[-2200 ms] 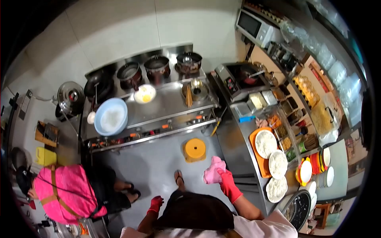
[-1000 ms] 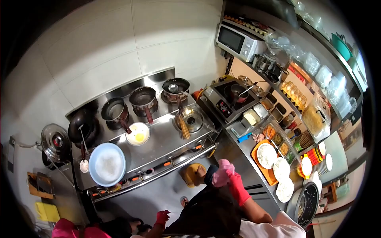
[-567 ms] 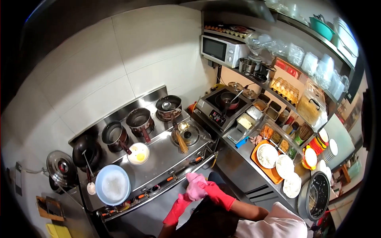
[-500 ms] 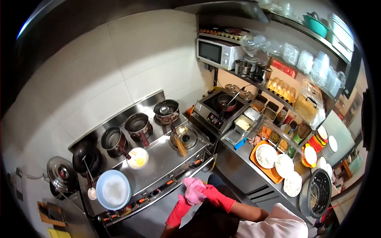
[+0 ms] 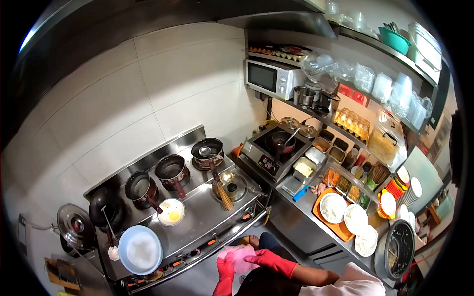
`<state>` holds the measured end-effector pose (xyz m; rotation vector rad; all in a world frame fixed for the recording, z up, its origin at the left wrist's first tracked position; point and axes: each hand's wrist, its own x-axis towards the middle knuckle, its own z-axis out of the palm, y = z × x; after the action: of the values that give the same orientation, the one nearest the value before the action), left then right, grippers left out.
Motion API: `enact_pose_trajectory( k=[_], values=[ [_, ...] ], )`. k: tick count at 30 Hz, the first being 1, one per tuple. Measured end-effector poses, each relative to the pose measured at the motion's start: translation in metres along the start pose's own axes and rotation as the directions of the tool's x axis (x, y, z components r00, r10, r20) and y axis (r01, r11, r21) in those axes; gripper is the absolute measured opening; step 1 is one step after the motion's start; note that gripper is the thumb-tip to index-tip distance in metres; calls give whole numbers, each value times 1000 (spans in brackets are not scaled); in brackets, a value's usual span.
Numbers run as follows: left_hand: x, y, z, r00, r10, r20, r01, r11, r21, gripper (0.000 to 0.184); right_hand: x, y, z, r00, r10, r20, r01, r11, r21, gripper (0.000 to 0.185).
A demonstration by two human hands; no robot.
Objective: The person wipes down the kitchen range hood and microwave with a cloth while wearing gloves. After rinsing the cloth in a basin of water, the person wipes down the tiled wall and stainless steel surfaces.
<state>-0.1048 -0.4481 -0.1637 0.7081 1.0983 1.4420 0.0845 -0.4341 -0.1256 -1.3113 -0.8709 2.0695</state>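
Note:
A pink cloth (image 5: pixel 241 258) hangs between my hands, low in front of me and just before the stove's front rail. Both hands wear red rubber gloves. My left hand (image 5: pixel 225 266) is closed on the cloth's left side. On the opposite side, my right hand (image 5: pixel 266 260) grips it with the thumb and fingers. The nearest vessel is a light blue basin (image 5: pixel 140 249) of whitish, sudsy liquid, standing on the stove top to the left. A bowl with egg (image 5: pixel 171 212) sits behind it to the right.
Several dark pots (image 5: pixel 173 172) stand along the stove's back, with a wok (image 5: pixel 106 207) at left. A bamboo brush (image 5: pixel 223 192) lies by a lidded pan (image 5: pixel 232 187). Rightward are an induction cooker (image 5: pixel 266 148), rice plates (image 5: pixel 333 207) and a large black pot (image 5: pixel 397 249).
The cloth, bunched up half a second ago, looks flatter and more spread out. My hands sit slightly lower in the picture, and the whole view has shifted a little.

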Motion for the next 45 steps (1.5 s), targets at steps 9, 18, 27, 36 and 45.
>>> enact_pose_trajectory(
  k=[9, 18, 27, 36, 45],
  values=[
    [22, -6, -17, 997, -77, 8, 76, 995, 61, 32, 14, -17, 15, 984, 156, 81, -174, 930, 324, 34],
    [41, -5, 6, 989, -120, -83, 135, 971, 196, 41, 36, -23, -5, 998, -70, -8, 68, 932, 355, 26],
    [51, 1, -4, 992, 14, -129, 10, 982, 186, 24, 41, -18, 17, 970, -26, 241, -90, 883, 460, 56],
    [54, 7, -24, 1000, 19, 7, -20, 979, 201, 31, 42, -14, 8, 980, -181, 83, 118, 862, 493, 56],
    [65, 38, 25, 892, -120, 436, 297, 882, -365, 60, 36, -8, 22, 935, -332, 126, 113, 615, 780, 43]
  ],
)
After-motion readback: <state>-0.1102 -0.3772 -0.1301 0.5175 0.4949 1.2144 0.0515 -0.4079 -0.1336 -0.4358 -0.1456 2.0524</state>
